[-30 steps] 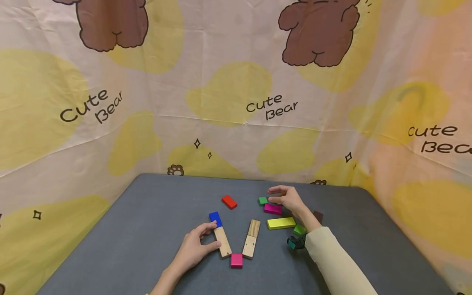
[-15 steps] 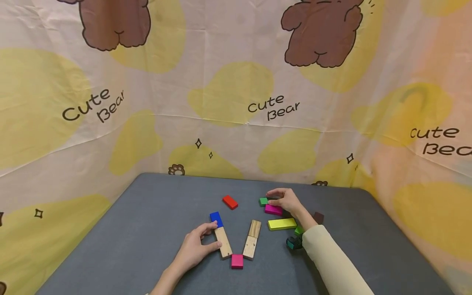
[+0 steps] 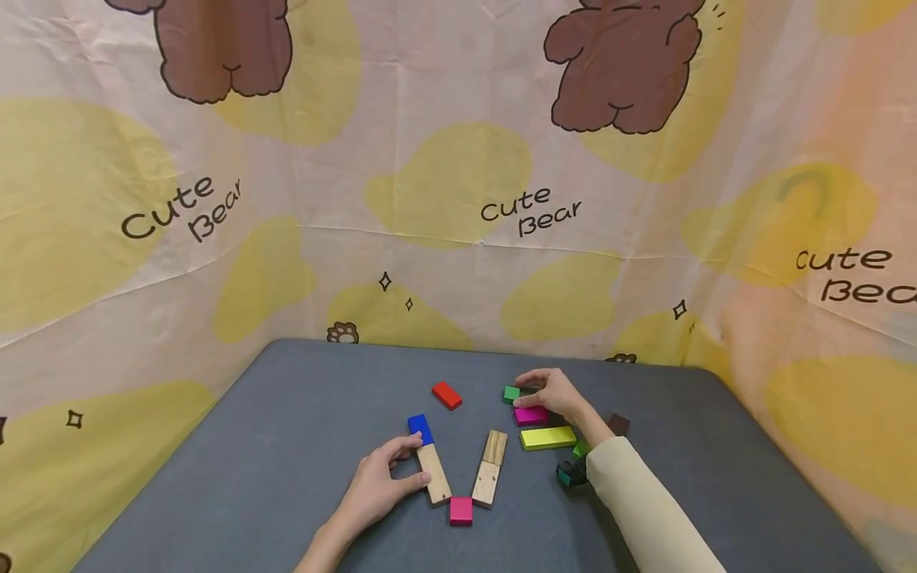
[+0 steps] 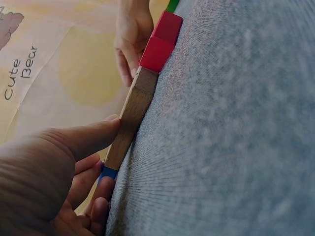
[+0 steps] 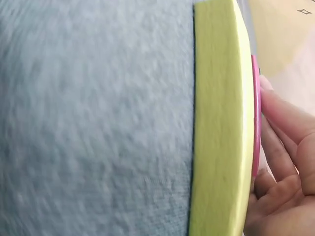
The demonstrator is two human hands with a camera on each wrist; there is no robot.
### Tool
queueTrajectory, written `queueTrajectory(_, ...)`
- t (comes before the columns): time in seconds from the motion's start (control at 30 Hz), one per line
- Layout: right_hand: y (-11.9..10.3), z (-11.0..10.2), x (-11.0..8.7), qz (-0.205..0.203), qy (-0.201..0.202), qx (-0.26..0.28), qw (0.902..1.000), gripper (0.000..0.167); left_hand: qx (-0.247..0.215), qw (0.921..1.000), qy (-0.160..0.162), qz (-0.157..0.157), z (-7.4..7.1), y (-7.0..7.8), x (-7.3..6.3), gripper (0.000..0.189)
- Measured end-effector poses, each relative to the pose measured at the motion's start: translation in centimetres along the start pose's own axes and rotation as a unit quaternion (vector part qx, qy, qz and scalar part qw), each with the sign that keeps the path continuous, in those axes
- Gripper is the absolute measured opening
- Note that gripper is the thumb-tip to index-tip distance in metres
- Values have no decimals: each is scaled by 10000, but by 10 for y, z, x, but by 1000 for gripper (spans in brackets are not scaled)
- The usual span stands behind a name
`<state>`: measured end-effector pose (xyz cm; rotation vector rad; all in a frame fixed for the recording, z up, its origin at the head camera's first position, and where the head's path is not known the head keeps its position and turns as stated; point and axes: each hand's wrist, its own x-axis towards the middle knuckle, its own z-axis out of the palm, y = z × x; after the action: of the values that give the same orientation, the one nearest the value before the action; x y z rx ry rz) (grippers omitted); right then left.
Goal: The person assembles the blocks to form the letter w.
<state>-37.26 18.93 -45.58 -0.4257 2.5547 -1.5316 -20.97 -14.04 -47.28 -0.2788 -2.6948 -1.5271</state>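
In the head view my left hand rests along the left side of a row made of a blue block and a plain wooden block. Its thumb touches the wooden block, while the fingers lie against the blue one. My right hand pinches a small green block, thumb in front and index finger behind, above a magenta block. In the right wrist view a yellow block hides part of the magenta block and the fingertips.
A pink block lies at the near ends of both wooden rows, the right row being wooden. A red block lies farther back. Right of the yellow block are a brown block and another green block, partly behind the sleeve.
My right hand has shifted slightly left and down, its thumb and index finger coming round the small green block. The left hand and the other blocks have stayed put.
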Motion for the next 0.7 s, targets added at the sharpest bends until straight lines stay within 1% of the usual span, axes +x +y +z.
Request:
queueTrajectory(0.07, 1, 2, 1, 69, 69, 44, 9999, 37, 1, 10000, -6, -8, 0, 0, 0, 59)
queueTrajectory(0.17, 2, 4, 1, 270, 154, 259, 9992, 34, -8, 10000, -2, 5, 0, 0, 0, 59)
queueTrajectory(0.3, 3, 4, -1, 484, 178, 527, 9973, 33, 24, 10000, 8, 19, 0, 0, 0, 58)
queueTrajectory(0.4, 3, 5, -2, 558, 209, 595, 9964, 33, 47, 10000, 11, -8, 1, 0, 0, 59)
queueTrajectory(0.6, 3, 6, -3, 548, 262, 842, 9946, 26, 38, 10000, 24, -18, 1, 0, 0, 58)
queueTrajectory(0.7, 2, 7, -3, 537, 245, 780, 9952, 25, 34, 10000, 30, 1, 1, 0, 0, 58)
